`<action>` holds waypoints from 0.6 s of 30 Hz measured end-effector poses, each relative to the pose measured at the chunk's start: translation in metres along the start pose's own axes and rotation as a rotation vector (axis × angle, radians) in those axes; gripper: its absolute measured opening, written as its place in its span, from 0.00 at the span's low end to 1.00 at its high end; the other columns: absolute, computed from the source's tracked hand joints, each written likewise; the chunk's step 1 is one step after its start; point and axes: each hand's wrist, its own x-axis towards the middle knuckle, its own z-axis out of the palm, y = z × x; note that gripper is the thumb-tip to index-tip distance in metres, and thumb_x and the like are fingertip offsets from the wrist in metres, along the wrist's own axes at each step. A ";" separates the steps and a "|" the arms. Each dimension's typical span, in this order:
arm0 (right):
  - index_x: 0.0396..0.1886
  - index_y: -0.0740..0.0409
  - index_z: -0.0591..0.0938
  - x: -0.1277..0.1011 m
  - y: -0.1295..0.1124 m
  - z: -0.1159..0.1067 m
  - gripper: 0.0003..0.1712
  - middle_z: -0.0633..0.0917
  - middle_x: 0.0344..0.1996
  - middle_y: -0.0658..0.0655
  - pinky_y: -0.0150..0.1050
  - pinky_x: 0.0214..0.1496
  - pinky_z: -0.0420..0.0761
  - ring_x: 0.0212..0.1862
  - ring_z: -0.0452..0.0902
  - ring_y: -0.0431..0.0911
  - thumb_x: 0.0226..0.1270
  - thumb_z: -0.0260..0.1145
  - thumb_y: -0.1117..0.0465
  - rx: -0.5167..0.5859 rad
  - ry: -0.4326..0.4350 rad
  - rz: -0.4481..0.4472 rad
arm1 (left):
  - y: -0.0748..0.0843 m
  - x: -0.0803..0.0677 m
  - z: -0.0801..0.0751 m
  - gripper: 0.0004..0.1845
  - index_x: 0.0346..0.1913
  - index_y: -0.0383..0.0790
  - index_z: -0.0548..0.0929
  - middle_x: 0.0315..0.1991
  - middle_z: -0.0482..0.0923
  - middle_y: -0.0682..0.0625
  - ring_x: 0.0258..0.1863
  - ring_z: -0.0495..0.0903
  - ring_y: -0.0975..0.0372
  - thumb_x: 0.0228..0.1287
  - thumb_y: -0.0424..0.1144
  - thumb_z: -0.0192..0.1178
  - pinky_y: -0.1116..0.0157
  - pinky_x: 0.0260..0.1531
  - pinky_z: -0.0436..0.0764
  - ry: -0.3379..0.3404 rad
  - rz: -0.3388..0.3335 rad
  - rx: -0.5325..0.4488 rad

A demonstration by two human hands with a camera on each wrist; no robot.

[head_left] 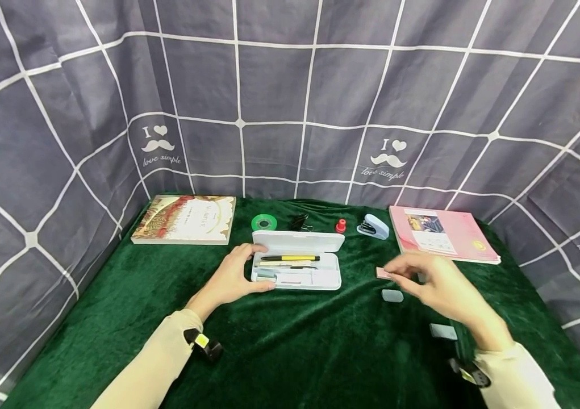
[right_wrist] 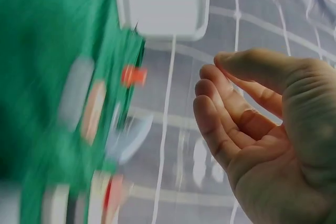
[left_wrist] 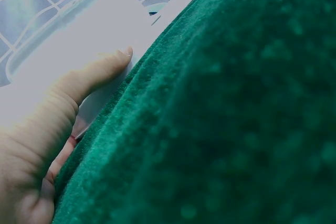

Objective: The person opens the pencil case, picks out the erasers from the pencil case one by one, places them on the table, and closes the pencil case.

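An open white pencil case (head_left: 326, 277) lies in the middle with its lid (head_left: 300, 241) raised at the back. Inside are a yellow-and-black pen (head_left: 295, 258) and other slim items. My left hand (head_left: 230, 276) grips the case's left end, its thumb along the front edge. To the right, my right hand (head_left: 435, 284) is above the cloth with bent fingers and nothing between them in the right wrist view. Near its fingertips lie a small pinkish block (head_left: 382, 273) and a grey rounded piece (head_left: 392, 295). A grey block (head_left: 443, 332) lies nearer me, below that hand.
Along the back stand green tape (head_left: 264, 222), a black binder clip (head_left: 300, 222), a small red item (head_left: 341, 226) and a pale stapler (head_left: 373, 226). A book (head_left: 184, 220) lies left, a pink notebook (head_left: 466, 233) right. Green cloth (head_left: 310, 341) covers the table.
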 end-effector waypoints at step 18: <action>0.48 0.57 0.94 0.122 -0.052 0.132 0.07 0.94 0.42 0.52 0.36 0.47 0.89 0.41 0.88 0.36 0.75 0.76 0.69 0.122 -0.378 -0.110 | 0.000 0.000 0.000 0.43 0.77 0.48 0.78 0.72 0.77 0.46 0.70 0.79 0.47 0.64 0.62 0.81 0.42 0.71 0.79 0.000 -0.031 -0.010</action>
